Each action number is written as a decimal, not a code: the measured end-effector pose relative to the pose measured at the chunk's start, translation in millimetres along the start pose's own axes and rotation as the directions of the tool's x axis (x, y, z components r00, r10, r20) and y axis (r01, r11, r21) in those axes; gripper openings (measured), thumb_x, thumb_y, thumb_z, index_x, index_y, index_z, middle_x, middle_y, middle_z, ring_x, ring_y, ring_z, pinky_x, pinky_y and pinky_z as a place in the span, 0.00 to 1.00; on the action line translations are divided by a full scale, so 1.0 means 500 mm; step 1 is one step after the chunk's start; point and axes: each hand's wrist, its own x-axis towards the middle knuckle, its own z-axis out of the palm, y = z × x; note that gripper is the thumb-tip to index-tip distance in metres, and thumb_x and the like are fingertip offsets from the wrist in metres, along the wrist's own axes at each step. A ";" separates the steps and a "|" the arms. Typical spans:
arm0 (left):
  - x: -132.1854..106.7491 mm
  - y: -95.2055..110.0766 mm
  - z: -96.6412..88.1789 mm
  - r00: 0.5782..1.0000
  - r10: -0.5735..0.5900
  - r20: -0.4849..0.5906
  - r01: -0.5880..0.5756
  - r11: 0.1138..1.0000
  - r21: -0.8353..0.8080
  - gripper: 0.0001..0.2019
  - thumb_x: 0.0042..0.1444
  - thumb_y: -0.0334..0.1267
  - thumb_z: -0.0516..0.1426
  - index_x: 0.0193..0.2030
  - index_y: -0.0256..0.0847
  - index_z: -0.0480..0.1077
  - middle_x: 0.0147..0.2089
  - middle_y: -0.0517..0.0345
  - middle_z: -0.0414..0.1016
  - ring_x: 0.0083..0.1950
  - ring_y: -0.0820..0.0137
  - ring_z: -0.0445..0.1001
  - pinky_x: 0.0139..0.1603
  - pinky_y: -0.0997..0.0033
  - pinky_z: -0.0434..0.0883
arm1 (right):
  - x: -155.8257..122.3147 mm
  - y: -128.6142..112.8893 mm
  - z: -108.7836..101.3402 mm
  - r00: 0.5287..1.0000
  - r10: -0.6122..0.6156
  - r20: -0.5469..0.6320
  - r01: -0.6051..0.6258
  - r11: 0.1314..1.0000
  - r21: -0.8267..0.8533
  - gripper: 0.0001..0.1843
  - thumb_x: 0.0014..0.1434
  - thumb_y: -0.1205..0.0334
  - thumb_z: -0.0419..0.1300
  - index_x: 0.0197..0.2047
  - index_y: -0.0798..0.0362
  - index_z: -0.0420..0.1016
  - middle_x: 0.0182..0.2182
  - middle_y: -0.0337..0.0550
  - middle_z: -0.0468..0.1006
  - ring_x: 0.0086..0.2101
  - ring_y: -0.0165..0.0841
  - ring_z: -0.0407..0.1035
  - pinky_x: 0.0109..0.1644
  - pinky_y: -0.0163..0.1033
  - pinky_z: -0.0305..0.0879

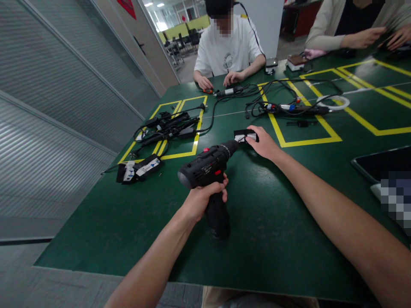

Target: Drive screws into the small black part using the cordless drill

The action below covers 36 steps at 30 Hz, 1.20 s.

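My left hand (203, 199) is wrapped round the grip of a black cordless drill (208, 169) with a red switch. Its chuck points away from me at a small black adapter (244, 136) with a white label on the green table (263, 222). My right hand (265, 143) rests on the adapter's right side, fingers curled over it and holding it on the table. The drill's tip touches or nearly touches the adapter.
Black adapters (139, 169) lie at the left, tangled black cables and parts (168, 126) inside yellow tape boxes. More cables and a white ring (334, 102) lie farther off. A person in white (226, 47) sits opposite, another person (353, 25) at right. A tablet (382, 164) lies at right.
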 end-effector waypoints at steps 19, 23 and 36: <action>-0.002 0.007 0.010 0.999 -0.024 -0.038 0.023 1.000 -0.019 0.13 0.46 0.33 0.60 0.41 0.35 0.68 0.36 0.58 0.70 0.24 0.77 0.69 0.28 0.73 0.67 | 0.000 0.001 0.002 1.000 -0.025 -0.014 0.024 0.999 -0.021 0.22 0.59 0.58 0.57 0.56 0.51 0.69 0.51 0.52 0.70 0.51 0.44 0.68 0.58 0.51 0.62; -0.004 0.010 0.015 0.998 -0.017 -0.056 0.016 1.000 -0.022 0.13 0.46 0.33 0.59 0.40 0.35 0.68 0.35 0.58 0.70 0.23 0.78 0.68 0.27 0.73 0.66 | -0.001 -0.002 0.000 0.999 -0.031 -0.012 0.031 0.999 -0.022 0.22 0.58 0.58 0.58 0.56 0.51 0.69 0.51 0.51 0.70 0.50 0.43 0.69 0.58 0.51 0.63; -0.004 0.013 0.020 0.997 -0.017 -0.082 0.016 1.000 -0.017 0.13 0.45 0.34 0.60 0.39 0.35 0.68 0.34 0.58 0.71 0.22 0.77 0.68 0.27 0.72 0.65 | -0.002 -0.002 0.000 0.999 -0.034 -0.017 0.034 0.999 -0.022 0.23 0.57 0.58 0.58 0.56 0.50 0.68 0.51 0.50 0.70 0.51 0.43 0.68 0.59 0.51 0.62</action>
